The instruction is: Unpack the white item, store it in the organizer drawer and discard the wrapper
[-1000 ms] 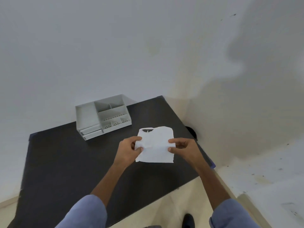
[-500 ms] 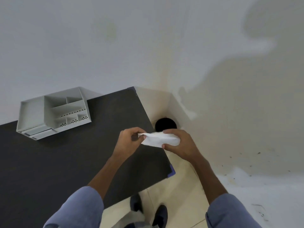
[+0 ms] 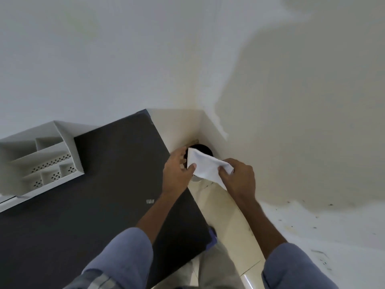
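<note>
**Now both hands hold the wrapper over the bin**

Nearest are two blue sleeves (image 3: 125,253). Beyond them, the left hand (image 3: 177,172) and right hand (image 3: 239,178) each pinch an end of the white wrapper (image 3: 205,166), stretched between them just past the dark table (image 3: 104,205) edge, above a black bin (image 3: 201,148) in the corner. Farther left, the white organizer (image 3: 41,159) sits against the wall.
</note>
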